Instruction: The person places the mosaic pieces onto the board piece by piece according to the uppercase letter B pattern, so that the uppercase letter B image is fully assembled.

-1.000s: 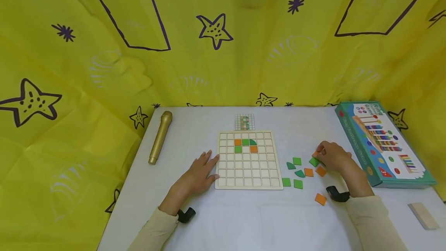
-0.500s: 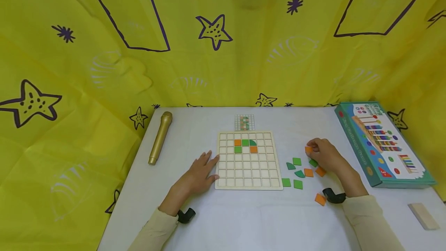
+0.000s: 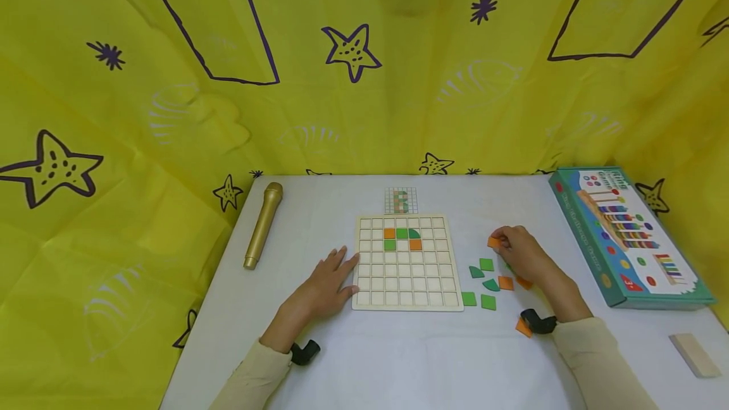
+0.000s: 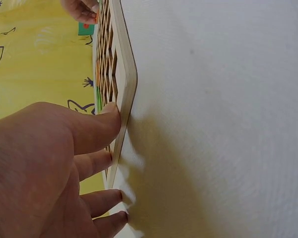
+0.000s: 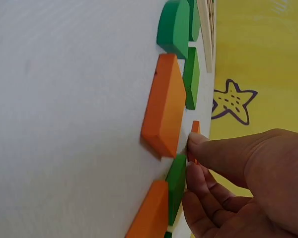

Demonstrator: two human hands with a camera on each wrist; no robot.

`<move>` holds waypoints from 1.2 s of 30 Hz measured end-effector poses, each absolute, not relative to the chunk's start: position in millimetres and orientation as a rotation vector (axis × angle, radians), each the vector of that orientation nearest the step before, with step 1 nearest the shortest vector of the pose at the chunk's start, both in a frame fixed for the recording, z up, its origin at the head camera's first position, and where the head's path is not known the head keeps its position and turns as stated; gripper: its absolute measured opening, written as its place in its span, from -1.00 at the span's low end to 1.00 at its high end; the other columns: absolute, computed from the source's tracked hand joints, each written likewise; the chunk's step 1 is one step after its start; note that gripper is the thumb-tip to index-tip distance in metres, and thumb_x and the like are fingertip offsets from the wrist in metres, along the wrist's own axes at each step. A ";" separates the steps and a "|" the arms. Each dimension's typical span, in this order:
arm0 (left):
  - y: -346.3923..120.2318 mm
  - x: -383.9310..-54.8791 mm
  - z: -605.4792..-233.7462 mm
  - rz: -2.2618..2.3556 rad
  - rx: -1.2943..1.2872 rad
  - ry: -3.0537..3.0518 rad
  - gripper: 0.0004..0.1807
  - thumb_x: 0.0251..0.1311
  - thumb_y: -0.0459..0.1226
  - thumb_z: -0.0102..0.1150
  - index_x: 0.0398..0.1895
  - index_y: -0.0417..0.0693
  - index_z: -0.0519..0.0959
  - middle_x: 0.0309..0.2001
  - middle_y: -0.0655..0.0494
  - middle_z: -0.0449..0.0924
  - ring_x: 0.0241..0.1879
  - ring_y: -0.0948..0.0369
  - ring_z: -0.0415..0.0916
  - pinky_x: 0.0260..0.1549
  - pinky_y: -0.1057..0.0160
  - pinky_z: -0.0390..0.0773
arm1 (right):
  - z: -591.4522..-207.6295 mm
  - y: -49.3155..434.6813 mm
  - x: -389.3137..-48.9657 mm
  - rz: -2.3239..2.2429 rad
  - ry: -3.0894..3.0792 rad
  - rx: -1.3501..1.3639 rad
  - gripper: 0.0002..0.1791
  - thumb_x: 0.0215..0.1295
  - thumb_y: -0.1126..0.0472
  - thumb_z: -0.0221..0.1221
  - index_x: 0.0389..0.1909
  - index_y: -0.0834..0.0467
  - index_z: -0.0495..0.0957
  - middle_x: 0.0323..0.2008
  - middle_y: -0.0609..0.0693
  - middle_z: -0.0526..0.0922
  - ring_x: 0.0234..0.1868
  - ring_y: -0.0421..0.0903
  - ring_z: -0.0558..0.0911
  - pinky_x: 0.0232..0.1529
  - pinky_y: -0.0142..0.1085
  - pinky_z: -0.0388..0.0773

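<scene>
My right hand (image 3: 524, 254) pinches an orange square tile (image 3: 493, 242) between thumb and fingers, to the right of the wooden grid board (image 3: 405, 284). In the right wrist view the thumb presses on that tile's face. My left hand (image 3: 323, 285) rests at the board's left edge with fingers spread; in the left wrist view the thumb (image 4: 109, 124) touches the rim. Set in the board's upper cells are orange and green squares and a dark green quarter-circle tile (image 3: 414, 233). Loose tiles lie right of the board, among them a green square (image 3: 486, 264) and an orange square (image 3: 505, 283). My right hand partly hides others.
A small printed pattern card (image 3: 401, 200) lies behind the board. At the left stands off a gold microphone (image 3: 263, 226), lying flat. A teal game box (image 3: 632, 239) occupies the right side, with a pale wooden block (image 3: 695, 355) in front. A yellow curtain (image 3: 364, 119) borders the table.
My right hand has drawn leftward with the orange tile, away from the loose pile and toward the board. My left hand has stayed at the board's edge.
</scene>
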State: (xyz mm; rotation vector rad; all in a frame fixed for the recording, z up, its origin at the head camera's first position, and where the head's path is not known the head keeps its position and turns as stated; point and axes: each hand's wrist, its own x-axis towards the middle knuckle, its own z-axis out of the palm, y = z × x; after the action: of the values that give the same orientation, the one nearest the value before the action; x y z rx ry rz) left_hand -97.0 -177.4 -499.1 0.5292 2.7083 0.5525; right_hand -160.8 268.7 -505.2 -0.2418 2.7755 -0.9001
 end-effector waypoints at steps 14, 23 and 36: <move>-176.9 -98.2 -501.3 0.541 0.517 2.707 -0.26 0.58 -0.02 0.09 0.70 0.01 0.15 0.70 -0.19 -0.06 0.69 -0.18 -0.14 0.61 -0.24 0.01 | -497.3 219.1 -166.7 -0.909 2.718 -0.288 -0.65 0.61 0.31 0.10 0.28 0.40 0.46 0.13 0.34 0.46 0.08 0.17 0.55 0.21 0.13 0.58; -176.5 -97.6 -501.5 0.535 0.507 2.707 -0.26 0.58 -0.02 0.09 0.70 0.02 0.15 0.70 -0.18 -0.07 0.69 -0.17 -0.15 0.62 -0.22 -0.01 | -489.3 163.4 -164.1 -0.971 2.668 -0.484 -0.71 0.62 0.31 0.09 0.22 0.33 0.54 0.11 0.25 0.52 0.05 0.09 0.57 0.17 0.04 0.60; -175.7 -98.1 -500.6 0.536 0.511 2.706 -0.26 0.58 0.00 0.09 0.69 0.01 0.16 0.70 -0.18 -0.06 0.69 -0.18 -0.14 0.62 -0.22 0.00 | -495.0 89.1 -153.3 -0.956 2.680 -0.751 -0.88 0.51 0.31 0.25 -0.02 0.21 0.64 -0.02 0.06 0.58 0.04 -0.01 0.58 0.13 -0.08 0.62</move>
State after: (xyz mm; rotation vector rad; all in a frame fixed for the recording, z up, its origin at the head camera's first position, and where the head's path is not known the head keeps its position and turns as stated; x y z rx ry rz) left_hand -98.1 -175.7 -500.6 0.5108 2.7058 0.5357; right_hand -153.3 89.1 -495.0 -0.7507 2.6799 -0.9555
